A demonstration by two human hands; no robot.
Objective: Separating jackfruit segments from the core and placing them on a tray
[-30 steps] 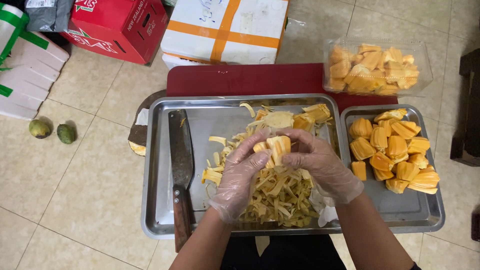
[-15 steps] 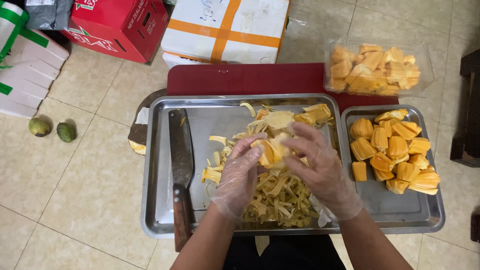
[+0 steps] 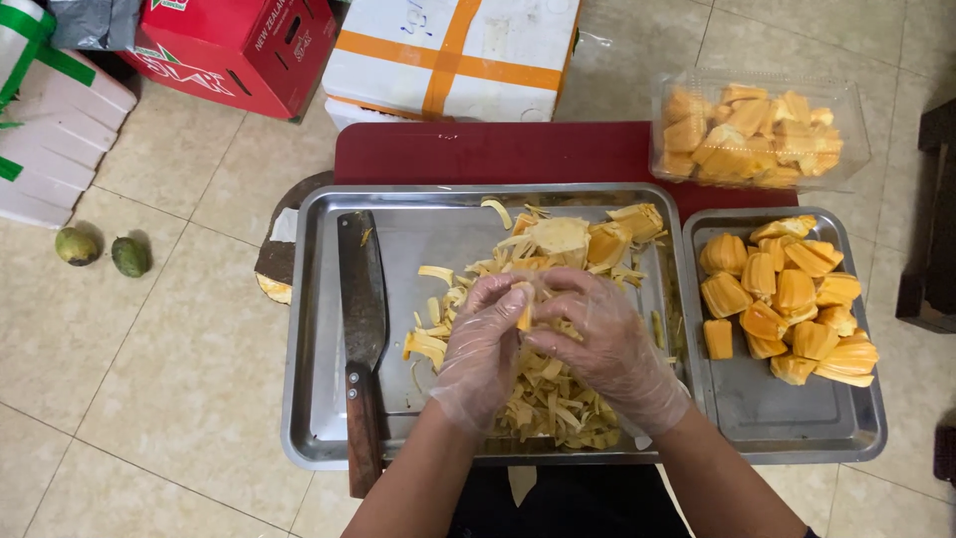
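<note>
Pale beige floor tiles with thin grout lines spread under even, soft light. A red cardboard box and a white box with orange tape stand along the top. Dark wooden furniture edges the right side.

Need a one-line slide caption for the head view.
Gloved left hand and right hand hold a fruit piece over a steel tray.

Orange-yellow jackfruit piece pinched upright above the scraps

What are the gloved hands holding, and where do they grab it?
Both hands, left hand and right hand, pinch a small yellow-orange fruit piece by its sides with their fingers, over the large steel tray.
</note>
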